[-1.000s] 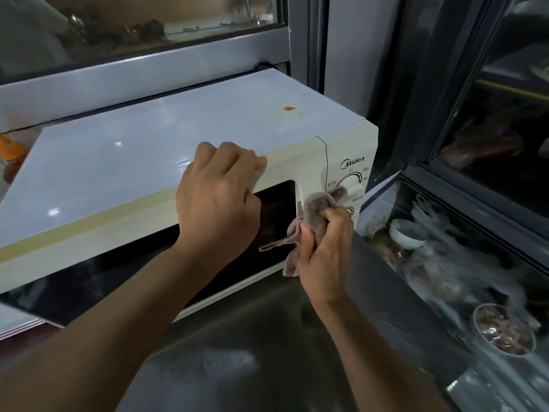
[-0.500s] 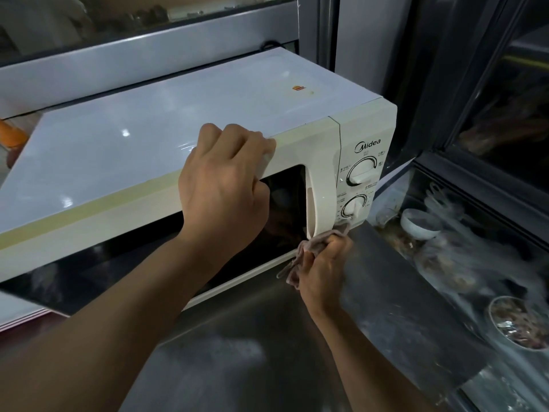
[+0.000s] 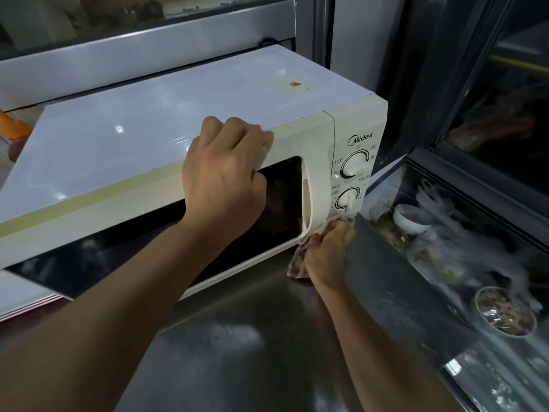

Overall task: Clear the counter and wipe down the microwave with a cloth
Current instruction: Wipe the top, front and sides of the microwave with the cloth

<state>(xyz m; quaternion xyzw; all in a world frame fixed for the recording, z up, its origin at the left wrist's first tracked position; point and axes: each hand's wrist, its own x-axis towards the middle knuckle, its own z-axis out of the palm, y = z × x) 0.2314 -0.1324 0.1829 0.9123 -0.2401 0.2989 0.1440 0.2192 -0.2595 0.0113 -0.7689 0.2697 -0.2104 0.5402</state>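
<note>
A cream microwave (image 3: 154, 120) with a dark door window and two dials stands on the steel counter (image 3: 252, 346). My left hand (image 3: 225, 176) rests on its top front edge, fingers curled over the rim above the door. My right hand (image 3: 328, 254) grips a crumpled pinkish cloth (image 3: 298, 263) and presses it against the bottom right corner of the front, just below the lower dial (image 3: 349, 199) and beside the door handle. Part of the cloth hangs down to the counter.
A glass display case at the right holds a white bowl (image 3: 411, 218), a metal bowl of food (image 3: 505, 315) and plastic-wrapped items. A small orange mark (image 3: 295, 83) sits on the microwave top. An orange object (image 3: 13, 126) shows at far left.
My right hand has carried the cloth down the control panel from beside the dials to the bottom corner. My left hand has stayed on the top edge.
</note>
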